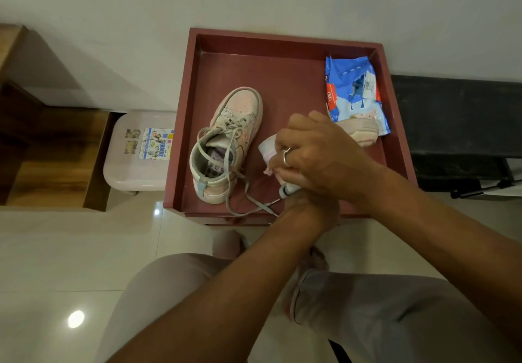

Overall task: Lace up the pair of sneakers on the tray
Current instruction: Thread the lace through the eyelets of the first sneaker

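On the maroon tray [195,125], the first pink sneaker [226,147] lies left of centre, its grey lace [248,201] trailing loose toward the tray's near rim. Right of it, our right hand [316,153] lies over the second sneaker [358,133], its grip closed on the shoe. Our left hand [308,207] sits underneath; we cannot tell its grip. A blue wipes packet [353,91] lies at the tray's far right. We should steady the shoe upright, expose the eyelets, and thread evenly.
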A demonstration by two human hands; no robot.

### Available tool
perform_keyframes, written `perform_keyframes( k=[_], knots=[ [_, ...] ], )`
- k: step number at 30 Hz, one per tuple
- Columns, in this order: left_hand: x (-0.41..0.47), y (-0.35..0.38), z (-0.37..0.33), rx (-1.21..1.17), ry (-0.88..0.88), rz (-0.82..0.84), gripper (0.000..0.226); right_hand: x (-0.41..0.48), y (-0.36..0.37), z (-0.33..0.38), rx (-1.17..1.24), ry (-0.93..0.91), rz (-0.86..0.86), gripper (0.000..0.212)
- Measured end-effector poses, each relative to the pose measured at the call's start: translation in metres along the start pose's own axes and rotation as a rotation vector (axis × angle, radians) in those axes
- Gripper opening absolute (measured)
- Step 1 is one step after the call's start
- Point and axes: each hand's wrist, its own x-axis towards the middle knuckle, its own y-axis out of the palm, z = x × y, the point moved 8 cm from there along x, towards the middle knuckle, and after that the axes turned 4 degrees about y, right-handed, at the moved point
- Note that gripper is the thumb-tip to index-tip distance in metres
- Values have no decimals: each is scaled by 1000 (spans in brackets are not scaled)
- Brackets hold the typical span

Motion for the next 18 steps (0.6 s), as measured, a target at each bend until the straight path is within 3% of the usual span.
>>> perform_keyframes(
  k=[5,9,13,18],
  knots=[
    [-6,1,-3,29,11,9,46,-5,5,11,-9,-80,39,32],
    [4,1,-3,15,16,21,35,-7,-7,-16,14,41,18,34],
    [-3,0,-7,94,51,32,41,-19,5,-4,46,-44,100,42],
    [9,4,-7,163,59,21,34,-24,-8,-31,133,113,-10,29]
  ],
)
